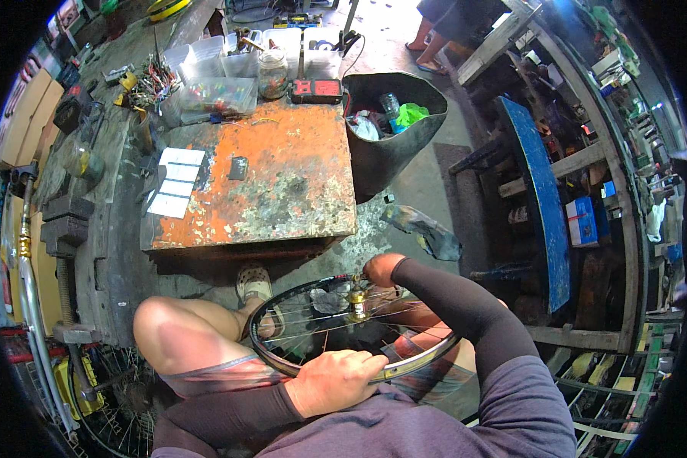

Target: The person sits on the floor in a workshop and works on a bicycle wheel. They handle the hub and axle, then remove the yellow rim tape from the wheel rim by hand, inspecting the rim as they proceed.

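Far left, a grey bench vise (67,229) stands on the dark side bench (114,229), and wire racks (107,397) crowd the floor below it, close by the person's bare knee (172,328). The rusty orange table (259,179) stands just ahead of the knees; white paper slips (175,183) lie along its left edge, and clear plastic bins (217,95), a glass jar (272,74) and a red case (317,91) line its far edge. The spoked bicycle wheel (313,336) lies nearly flat across the lap, below the table's near edge. The left hand (336,382) is closed over the near rim, steadying it. The right hand (382,269) reaches to the far side beside the brass-coloured hub (356,298); how its fingers stand I cannot tell. The work looks like adjusting at the hub or spokes, so any further move calls for a firm rim grip and small turns. A black rubber bin (393,145) of scraps hangs off the table's right edge, a dark rag (424,229) lies on the floor beside it, and a blue board (542,206) leans on shelving (611,229) at right, narrowing the room there.
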Action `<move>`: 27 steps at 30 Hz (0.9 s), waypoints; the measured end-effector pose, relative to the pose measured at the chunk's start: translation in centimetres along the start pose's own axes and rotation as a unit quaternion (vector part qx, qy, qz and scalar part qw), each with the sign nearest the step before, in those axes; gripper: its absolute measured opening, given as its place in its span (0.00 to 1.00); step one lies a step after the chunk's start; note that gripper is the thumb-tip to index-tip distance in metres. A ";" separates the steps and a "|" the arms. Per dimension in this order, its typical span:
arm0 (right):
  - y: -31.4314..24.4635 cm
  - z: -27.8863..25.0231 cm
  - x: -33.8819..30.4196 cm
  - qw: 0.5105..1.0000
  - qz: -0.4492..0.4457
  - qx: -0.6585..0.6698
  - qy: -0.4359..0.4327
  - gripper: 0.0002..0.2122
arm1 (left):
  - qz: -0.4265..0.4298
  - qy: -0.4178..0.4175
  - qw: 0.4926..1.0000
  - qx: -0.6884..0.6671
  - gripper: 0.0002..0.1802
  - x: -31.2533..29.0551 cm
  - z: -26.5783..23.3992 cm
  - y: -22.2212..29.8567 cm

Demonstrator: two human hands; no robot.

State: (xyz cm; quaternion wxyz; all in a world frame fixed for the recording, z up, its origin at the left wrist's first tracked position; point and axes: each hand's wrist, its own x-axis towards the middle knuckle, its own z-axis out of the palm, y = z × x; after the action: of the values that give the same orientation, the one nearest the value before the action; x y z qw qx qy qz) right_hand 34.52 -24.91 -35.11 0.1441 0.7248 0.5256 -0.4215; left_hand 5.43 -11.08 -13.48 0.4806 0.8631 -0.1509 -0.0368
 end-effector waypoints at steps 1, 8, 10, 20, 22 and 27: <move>-0.1 -0.8 -0.5 1.000 0.020 -0.002 0.023 0.11 | -0.001 -0.001 1.000 0.003 0.16 0.0 0.0 0.1; 0.1 -0.3 0.5 0.997 -0.005 -0.020 -0.069 0.16 | -0.007 -0.014 1.000 -0.004 0.17 0.3 -0.5 0.1; 0.6 1.2 1.2 0.995 -0.030 -0.004 -0.098 0.15 | -0.006 -0.017 1.000 -0.009 0.17 0.3 -0.6 0.3; 5.6 -4.9 -5.2 0.976 0.079 0.104 0.173 0.18 | 0.000 -0.003 1.000 0.002 0.18 0.1 -0.1 -0.2; 5.3 -7.1 -8.4 0.968 0.085 0.149 0.183 0.20 | -0.007 0.001 1.000 0.011 0.18 0.2 -0.2 -0.2; 2.2 -9.2 -18.2 0.941 0.121 0.196 0.246 0.19 | -0.010 0.015 1.000 0.024 0.22 0.4 -0.2 -0.3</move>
State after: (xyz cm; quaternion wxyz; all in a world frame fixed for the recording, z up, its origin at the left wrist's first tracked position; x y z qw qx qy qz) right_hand 38.98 -31.47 -16.18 -0.0849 0.8781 0.3595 -0.3040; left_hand 5.95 -10.91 -13.63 0.4612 0.8765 -0.1359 -0.0253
